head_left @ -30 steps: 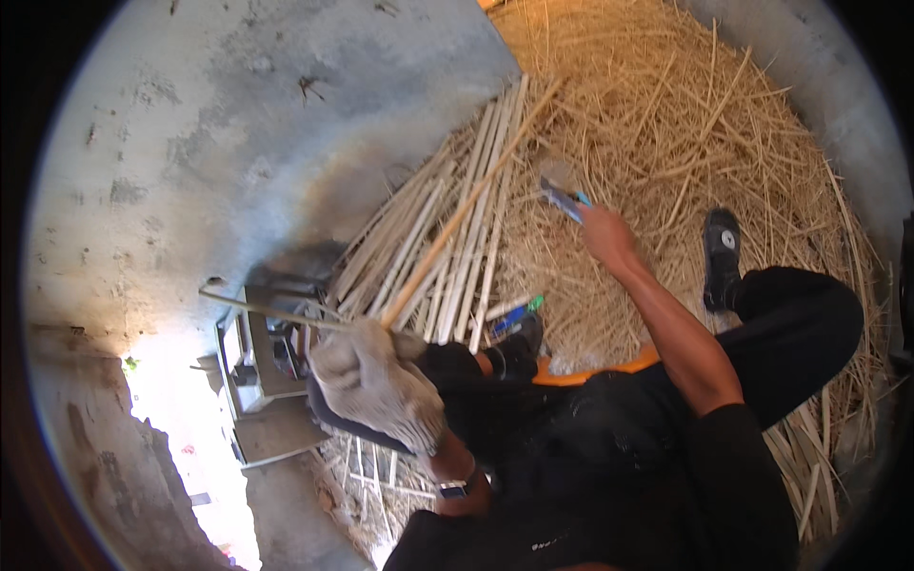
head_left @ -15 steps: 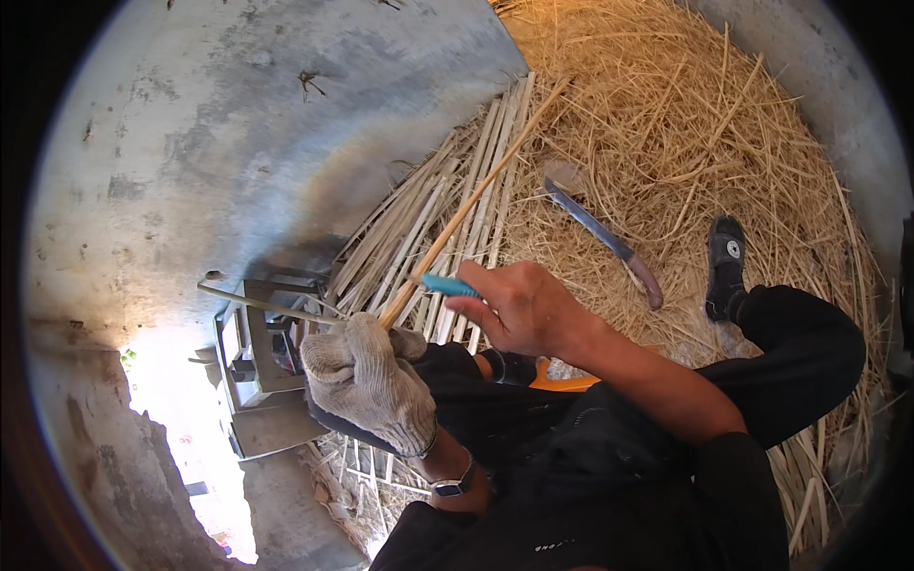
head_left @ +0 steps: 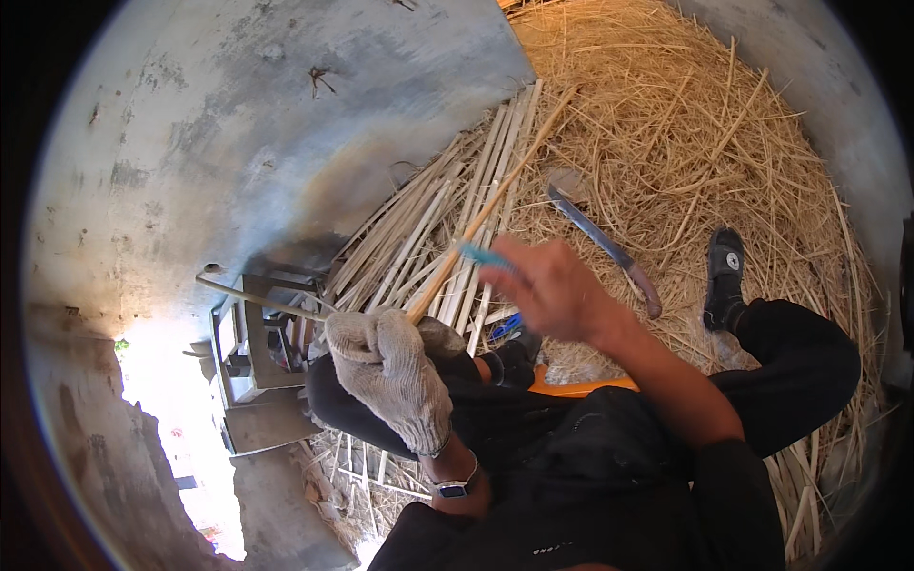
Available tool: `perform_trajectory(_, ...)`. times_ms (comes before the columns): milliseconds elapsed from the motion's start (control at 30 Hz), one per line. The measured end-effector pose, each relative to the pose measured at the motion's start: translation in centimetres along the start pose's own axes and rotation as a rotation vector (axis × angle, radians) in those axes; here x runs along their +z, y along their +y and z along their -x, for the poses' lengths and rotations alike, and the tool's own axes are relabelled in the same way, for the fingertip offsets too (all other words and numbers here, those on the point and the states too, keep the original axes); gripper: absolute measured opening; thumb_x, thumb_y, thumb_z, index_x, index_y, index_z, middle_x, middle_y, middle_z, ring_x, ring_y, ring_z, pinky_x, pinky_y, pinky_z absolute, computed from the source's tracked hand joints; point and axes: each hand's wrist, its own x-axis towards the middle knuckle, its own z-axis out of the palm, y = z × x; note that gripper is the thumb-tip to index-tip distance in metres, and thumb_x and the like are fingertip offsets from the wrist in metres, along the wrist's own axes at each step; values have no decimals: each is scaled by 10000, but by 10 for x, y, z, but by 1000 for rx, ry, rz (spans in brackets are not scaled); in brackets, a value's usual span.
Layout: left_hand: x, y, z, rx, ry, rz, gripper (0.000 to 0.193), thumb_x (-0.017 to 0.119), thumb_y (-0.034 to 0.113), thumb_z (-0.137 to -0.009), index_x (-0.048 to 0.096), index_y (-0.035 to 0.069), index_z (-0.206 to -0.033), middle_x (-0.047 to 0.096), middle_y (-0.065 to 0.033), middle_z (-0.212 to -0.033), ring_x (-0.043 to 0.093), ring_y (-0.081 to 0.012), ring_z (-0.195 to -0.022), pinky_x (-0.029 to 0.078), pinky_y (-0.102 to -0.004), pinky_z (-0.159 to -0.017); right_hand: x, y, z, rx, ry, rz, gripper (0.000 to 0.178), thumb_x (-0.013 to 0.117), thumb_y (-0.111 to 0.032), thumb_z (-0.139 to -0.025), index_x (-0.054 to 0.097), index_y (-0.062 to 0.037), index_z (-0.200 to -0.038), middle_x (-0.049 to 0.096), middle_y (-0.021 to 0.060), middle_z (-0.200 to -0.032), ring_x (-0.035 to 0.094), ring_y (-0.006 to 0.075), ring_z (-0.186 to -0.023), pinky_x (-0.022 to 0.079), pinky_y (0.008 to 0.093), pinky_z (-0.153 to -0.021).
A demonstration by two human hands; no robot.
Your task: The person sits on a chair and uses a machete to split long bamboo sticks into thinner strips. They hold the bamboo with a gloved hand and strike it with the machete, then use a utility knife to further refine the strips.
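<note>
My left hand (head_left: 386, 376), in a grey knit glove, is closed around a long tan bamboo strip (head_left: 490, 205). The strip slants up and away over the pile of split strips. A thinner pale rod (head_left: 257, 298) sticks out on the glove's left side; whether it is the same piece is hidden. My bare right hand (head_left: 552, 290) is closed on a teal utility knife (head_left: 487, 257), blurred by motion, its front end at the strip a little beyond the glove. On the straw to the right lies a machete (head_left: 595, 228) with a brown wooden handle (head_left: 645, 287).
Split bamboo strips (head_left: 400, 233) are piled against the grey wall (head_left: 228, 124). Loose shavings (head_left: 657, 114) cover the floor ahead and right. A small frame stand (head_left: 252, 343) is at left beside a bright opening. An orange piece (head_left: 581, 387) and a blue object (head_left: 505, 326) lie near my feet.
My right hand with the utility knife has moved up and to the right, farther along the strip from the glove. My gloved left hand has shifted slightly right, still gripping the strip.
</note>
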Motion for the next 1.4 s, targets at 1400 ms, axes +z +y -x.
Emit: perform_trajectory(1400, -61, -46, 9, -203, -42, -26, 178, 479, -54, -902, 398, 105, -897, 369, 6, -738, 407, -82, -568, 382, -248, -500, 47, 162, 30, 200, 48, 669, 286, 599, -321, -960, 672, -44, -960, 656, 181, -664, 688, 322, -599, 550, 432, -562)
